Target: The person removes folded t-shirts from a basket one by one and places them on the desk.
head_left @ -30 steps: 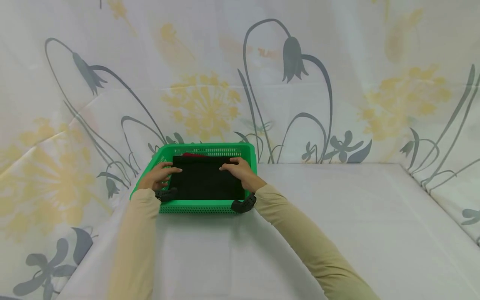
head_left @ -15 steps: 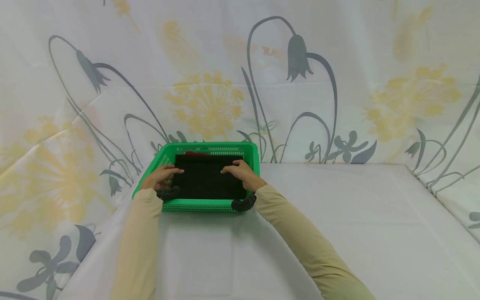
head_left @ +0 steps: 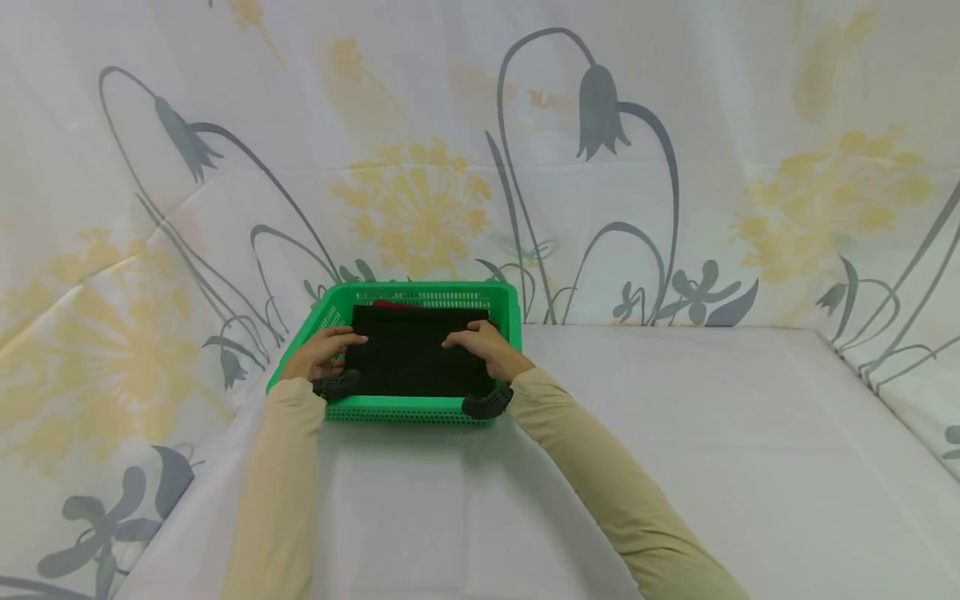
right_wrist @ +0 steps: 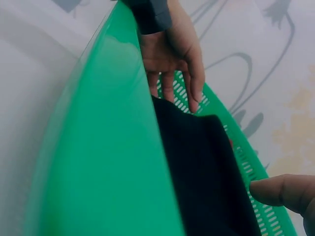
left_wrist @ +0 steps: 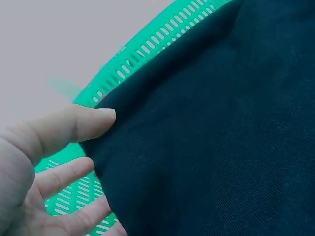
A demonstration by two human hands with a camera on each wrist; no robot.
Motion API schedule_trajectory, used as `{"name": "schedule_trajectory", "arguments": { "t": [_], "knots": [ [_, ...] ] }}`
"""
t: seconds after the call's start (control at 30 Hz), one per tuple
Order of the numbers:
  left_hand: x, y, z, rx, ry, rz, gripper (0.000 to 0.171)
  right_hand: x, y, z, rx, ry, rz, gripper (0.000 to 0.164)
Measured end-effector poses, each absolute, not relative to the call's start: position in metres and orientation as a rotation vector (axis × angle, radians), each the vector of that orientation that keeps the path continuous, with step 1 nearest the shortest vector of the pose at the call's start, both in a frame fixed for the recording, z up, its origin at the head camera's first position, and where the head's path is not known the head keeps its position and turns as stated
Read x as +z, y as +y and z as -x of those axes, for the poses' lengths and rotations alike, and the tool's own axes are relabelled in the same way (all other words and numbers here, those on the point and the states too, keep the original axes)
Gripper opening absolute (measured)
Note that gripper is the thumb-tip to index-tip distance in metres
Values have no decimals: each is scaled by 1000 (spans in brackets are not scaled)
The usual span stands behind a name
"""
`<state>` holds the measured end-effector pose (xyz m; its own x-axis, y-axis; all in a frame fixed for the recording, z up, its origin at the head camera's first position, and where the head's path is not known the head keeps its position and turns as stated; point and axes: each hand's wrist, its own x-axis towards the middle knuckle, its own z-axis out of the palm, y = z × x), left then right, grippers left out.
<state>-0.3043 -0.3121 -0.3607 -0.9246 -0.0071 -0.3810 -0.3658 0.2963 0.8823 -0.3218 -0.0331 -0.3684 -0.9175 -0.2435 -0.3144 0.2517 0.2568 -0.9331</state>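
A flat piece of black cloth (head_left: 408,354) lies in a green perforated plastic basket (head_left: 405,403). At the cloth's left edge is my left hand (head_left: 318,354). In the left wrist view its thumb (left_wrist: 91,123) rests over the cloth's corner, and the other fingers extend loosely along the edge. My right hand (head_left: 491,346) hovers at the right side, thumb and index finger stretched over the cloth. The right wrist view shows the right thumb (right_wrist: 275,189) straight near the cloth's far edge; the other right fingers are out of that view.
A strip of something red (head_left: 393,303) shows behind the cloth's far edge, inside the basket. Dark wrist devices (head_left: 487,403) overlap the basket's front rim. A white-covered table (head_left: 675,433) extends to the right, and a flower-printed curtain (head_left: 675,192) hangs behind.
The head view has shifted slightly, so the basket appears a little higher and to the right. Both hands, the cloth and the basket keep nearly the same places relative to each other.
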Motion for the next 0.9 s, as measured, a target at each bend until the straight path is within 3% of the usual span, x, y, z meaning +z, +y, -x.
{"name": "schedule_trajectory", "arguments": {
  "t": [0.37,0.9],
  "knots": [
    [-363,-316,301,1737,2295,305,71,-368,-32,322,-1716,2125,5,76],
    [-361,-312,304,1554,2292,232,69,-371,-32,322,-1738,2181,133,58]
  ]
}}
